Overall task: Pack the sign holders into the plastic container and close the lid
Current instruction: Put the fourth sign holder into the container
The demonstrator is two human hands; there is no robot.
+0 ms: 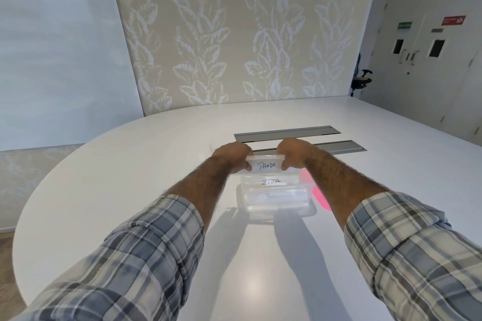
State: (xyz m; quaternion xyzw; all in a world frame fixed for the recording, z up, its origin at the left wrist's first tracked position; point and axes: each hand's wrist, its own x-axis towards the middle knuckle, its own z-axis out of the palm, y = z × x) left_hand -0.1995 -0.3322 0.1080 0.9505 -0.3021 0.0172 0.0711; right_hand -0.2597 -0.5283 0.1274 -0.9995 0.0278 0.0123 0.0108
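You hold the PANDA holder point(266, 165) over the container point(276, 207).
Your left hand point(233, 155) and right hand point(293, 152) pinch its ends; the ZEBRA holder point(271, 182) stands inside, on the tabletop point(156, 164).

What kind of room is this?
Probably an office meeting room: a big white oval table with grey hatches set in it, an office chair by the far wall, and double doors with signs.

- Wide white oval table point(156, 169): beneath the grip, spreading out on every side of it.
- Two long grey metal strips set flush in the tabletop: one point(339, 148) just behind the grip, the other point(287, 134) a little farther back.
- Beige wall panel with a pale leaf pattern point(234, 34): well beyond the grip.
- White double doors point(430, 65) and a black office chair point(361, 80): far beyond, to the right.
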